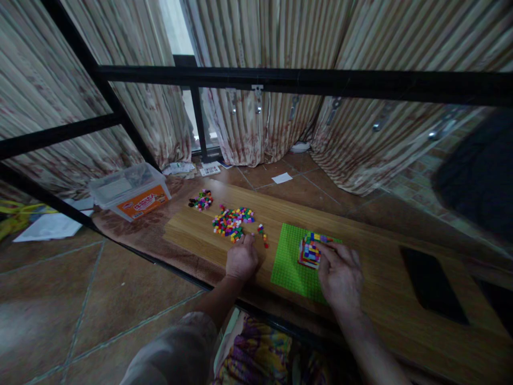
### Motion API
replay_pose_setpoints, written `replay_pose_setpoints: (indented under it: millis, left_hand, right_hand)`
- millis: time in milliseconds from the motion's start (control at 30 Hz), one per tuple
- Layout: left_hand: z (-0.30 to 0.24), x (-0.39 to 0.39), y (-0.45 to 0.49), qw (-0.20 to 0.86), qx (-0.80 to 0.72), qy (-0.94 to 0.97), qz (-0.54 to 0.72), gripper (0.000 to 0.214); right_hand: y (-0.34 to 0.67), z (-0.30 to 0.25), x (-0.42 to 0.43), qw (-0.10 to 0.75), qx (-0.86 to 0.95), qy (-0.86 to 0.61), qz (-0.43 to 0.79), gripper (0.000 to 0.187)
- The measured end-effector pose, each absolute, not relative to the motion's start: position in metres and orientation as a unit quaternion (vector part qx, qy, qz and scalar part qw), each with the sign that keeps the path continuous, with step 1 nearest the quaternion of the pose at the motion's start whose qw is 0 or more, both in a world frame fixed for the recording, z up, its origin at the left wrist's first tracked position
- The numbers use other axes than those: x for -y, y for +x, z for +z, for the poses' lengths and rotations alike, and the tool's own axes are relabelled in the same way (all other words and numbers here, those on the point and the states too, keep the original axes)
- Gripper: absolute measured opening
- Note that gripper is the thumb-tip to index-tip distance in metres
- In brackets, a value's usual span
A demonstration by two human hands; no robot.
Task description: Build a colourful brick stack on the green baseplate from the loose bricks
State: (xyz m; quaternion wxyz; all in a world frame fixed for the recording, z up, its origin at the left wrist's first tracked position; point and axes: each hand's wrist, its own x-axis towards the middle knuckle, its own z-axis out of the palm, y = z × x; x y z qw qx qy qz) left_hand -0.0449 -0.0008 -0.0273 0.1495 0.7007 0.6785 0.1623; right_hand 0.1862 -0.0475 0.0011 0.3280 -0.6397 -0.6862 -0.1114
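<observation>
My left hand (241,258) rests at the near edge of a loose pile of small coloured building bricks (231,222). Its fingers are curled together, and whatever they hold is too small to make out. A bright green baseplate (289,255) lies to its right, bearing a low, layered block of multicoloured bricks (309,251). Over the right side of that block is my right hand (341,275), its thumb and index finger closed at the top bricks. Anything between those fingertips is hidden. A few stray bricks (262,233) sit between the pile and the baseplate.
The wooden board (372,267) carries a smaller brick heap (201,200) at its far left and a dark flat slab (433,283) at right. A clear plastic tub with an orange label (130,192) stands left of it. A black metal bar (304,83) crosses before the curtains.
</observation>
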Motion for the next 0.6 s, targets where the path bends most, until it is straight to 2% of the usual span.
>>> replay_pose_setpoints:
  millis: [333, 600]
  left_hand:
    - [-0.0273, 0.0017, -0.0435, 0.126, -0.677, 0.706, 0.165, 0.023]
    - [-0.0274, -0.0002, -0.0450, 0.136, -0.672, 0.709, 0.165, 0.028]
  right_hand:
    - [0.1850, -0.0018, 0.0432, 0.340, 0.694, -0.623, -0.120, 0.030]
    - [0.1855, -0.0031, 0.0447, 0.335, 0.700, -0.622, -0.105, 0.032]
